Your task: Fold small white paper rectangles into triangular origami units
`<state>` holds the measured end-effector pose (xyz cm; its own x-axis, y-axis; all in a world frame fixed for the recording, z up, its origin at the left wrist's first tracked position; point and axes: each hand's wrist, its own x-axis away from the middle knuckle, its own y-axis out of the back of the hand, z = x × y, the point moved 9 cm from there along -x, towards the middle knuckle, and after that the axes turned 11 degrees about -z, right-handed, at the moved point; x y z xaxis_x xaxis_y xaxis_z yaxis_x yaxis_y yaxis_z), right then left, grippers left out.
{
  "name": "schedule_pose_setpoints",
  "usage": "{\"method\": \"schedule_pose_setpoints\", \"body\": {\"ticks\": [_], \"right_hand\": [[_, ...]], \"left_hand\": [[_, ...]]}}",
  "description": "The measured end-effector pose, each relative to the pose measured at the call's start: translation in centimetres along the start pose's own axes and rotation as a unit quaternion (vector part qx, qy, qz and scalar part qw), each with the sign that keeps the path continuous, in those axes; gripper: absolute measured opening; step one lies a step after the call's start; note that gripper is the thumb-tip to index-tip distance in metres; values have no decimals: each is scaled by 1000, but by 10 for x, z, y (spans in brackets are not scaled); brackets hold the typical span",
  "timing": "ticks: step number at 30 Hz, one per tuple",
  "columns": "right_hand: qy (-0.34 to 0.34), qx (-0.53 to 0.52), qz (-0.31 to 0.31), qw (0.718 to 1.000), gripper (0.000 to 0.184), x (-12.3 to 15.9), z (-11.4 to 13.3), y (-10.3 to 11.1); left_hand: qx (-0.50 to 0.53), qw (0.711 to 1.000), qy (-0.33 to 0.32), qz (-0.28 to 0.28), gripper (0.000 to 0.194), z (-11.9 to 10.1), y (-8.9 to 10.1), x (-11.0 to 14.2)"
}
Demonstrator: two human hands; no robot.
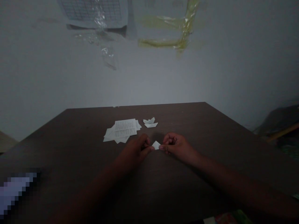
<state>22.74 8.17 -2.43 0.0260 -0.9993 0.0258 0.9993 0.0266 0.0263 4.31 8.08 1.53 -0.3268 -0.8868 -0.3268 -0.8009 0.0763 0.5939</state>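
Between my two hands is a small folded piece of white paper, its visible part pointed at the top like a triangle. My left hand pinches its left corner between thumb and fingers. On the opposite corner, my right hand pinches it the same way, fingers curled. Just beyond the hands lie small folded paper boats, close together. A loose stack of printed paper sheets spreads out at the far left of my left hand.
The dark brown table reaches back to a pale wall. A pixelated, screen-like object is at the left edge. Something colourful shows at the bottom edge. Dark items stand beyond the table's right side.
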Motion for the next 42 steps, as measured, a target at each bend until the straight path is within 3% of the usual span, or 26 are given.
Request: {"method": "schedule_pose_setpoints", "body": {"ticks": [3,7,12,18,26,29,34,42], "right_hand": [[11,-4,9,1000,51,-1,0,0],[23,3,9,1000,47,-4,-3,2],[81,14,13,997,37,-1,2,0],[128,55,64,988,28,12,8,-12],[108,22,66,992,30,14,10,-13],[94,-8,68,993,35,15,8,-16],[102,-32,44,993,39,11,4,-15],[105,-3,40,994,29,12,1,-12]], "left_hand": [[13,1000,-12,4,5,-3,-1,0],[28,999,-46,5,17,-9,-4,2],[23,998,-54,9,19,-7,-7,5],[38,996,-77,9,17,-16,-10,8],[49,996,-79,-7,10,-17,-8,9],[79,996,-42,-29,11,-4,-9,7],[142,988,43,-32,30,20,-19,6],[212,972,100,4,28,24,-29,11]]}}
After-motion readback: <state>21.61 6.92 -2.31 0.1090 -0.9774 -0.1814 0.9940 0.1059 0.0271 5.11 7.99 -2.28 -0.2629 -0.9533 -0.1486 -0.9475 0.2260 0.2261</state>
